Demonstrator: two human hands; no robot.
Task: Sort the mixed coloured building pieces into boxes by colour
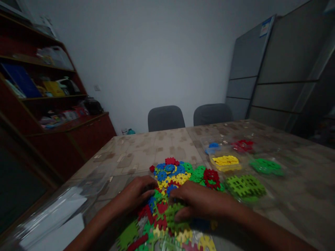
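Note:
A heap of toothed plastic building pieces [171,181] in red, blue, green and yellow lies on the table between my hands. My left hand [141,190] rests at the heap's left side, its fingers curled in against the pieces. Whatever its fingertips hold is hidden. On the right, my right hand [192,198] reaches over the heap with thumb and fingers closed at an olive-green toothed plate [172,218]. More loose pieces, such as a dark green plate [128,234] and several yellow ones, spread toward me below the hands.
Clear plastic trays on the right hold yellow pieces [225,162], green pieces [267,166], red pieces [243,145], blue pieces [213,147] and olive-green plates [245,185]. A clear plastic package with white sheets [56,212] lies at left. Two grey chairs [166,118] stand beyond the table [167,141].

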